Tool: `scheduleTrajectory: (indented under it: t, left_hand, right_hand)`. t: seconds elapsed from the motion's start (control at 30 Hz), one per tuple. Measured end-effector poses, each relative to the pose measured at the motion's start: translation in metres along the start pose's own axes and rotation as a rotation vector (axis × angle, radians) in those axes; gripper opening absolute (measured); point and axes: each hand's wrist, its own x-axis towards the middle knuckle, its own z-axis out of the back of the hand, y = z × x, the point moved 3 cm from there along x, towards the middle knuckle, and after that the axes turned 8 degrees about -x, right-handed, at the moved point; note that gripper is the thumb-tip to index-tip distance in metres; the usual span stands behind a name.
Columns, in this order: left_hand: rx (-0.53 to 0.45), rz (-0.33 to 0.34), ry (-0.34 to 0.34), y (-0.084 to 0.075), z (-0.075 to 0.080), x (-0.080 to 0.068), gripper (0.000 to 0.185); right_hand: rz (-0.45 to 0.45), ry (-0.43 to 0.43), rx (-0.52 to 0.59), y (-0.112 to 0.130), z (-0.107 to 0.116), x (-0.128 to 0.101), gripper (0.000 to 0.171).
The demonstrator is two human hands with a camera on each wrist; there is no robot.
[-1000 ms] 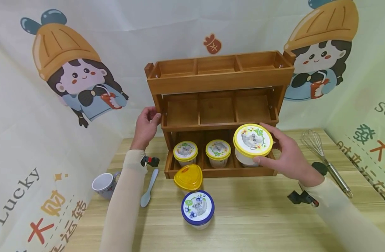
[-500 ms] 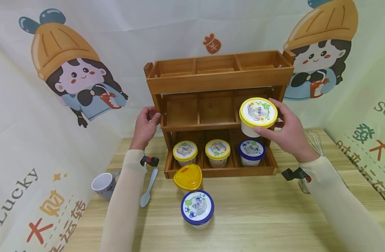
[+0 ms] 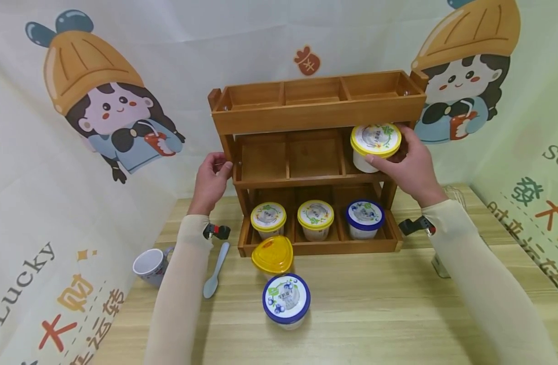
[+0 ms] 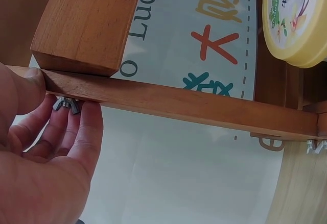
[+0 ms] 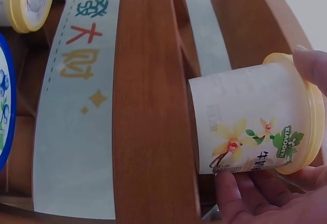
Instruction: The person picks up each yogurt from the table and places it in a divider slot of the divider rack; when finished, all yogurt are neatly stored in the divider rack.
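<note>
A three-tier wooden rack (image 3: 317, 109) stands at the back of the table. My right hand (image 3: 408, 165) grips a white cup with a yellow lid (image 3: 374, 144) (image 5: 255, 127) at the right compartment of the middle shelf. My left hand (image 3: 212, 180) (image 4: 43, 132) holds the rack's left side post, thumb on the front edge and fingers behind it. The bottom shelf holds two yellow-lidded cups (image 3: 268, 219) (image 3: 315, 218) and a blue-lidded cup (image 3: 364, 217).
On the table in front of the rack sit a yellow triangular-lidded container (image 3: 272, 255) and a blue-lidded cup (image 3: 286, 300). A mug (image 3: 151, 266) and a light blue spoon (image 3: 215, 271) lie at the left. A whisk (image 3: 447, 195) shows behind my right arm.
My right hand lifted the yellow-lidded cup from in front of the bottom shelf up to the middle shelf's right compartment, uncovering the blue-lidded cup below. The left hand stayed on the post.
</note>
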Motion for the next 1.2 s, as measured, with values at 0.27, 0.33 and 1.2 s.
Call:
scheduleTrajectory:
  t: [0.27,0.33,1.2]
  left_hand:
    - [0.008,-0.005,-0.001,0.002,0.000,0.001,0.035]
    - [0.006,-0.008,0.000,0.002,0.001,0.001,0.035]
    - [-0.014,-0.028,0.001,0.001,0.000,0.001,0.033]
  right_hand:
    - [-0.023,0.000,-0.105,-0.009,-0.009,0.005,0.096]
    - [-0.021,0.001,-0.155,-0.010,-0.010,0.003,0.099]
    - [-0.095,0.105,-0.192,-0.012,0.009,-0.031,0.111]
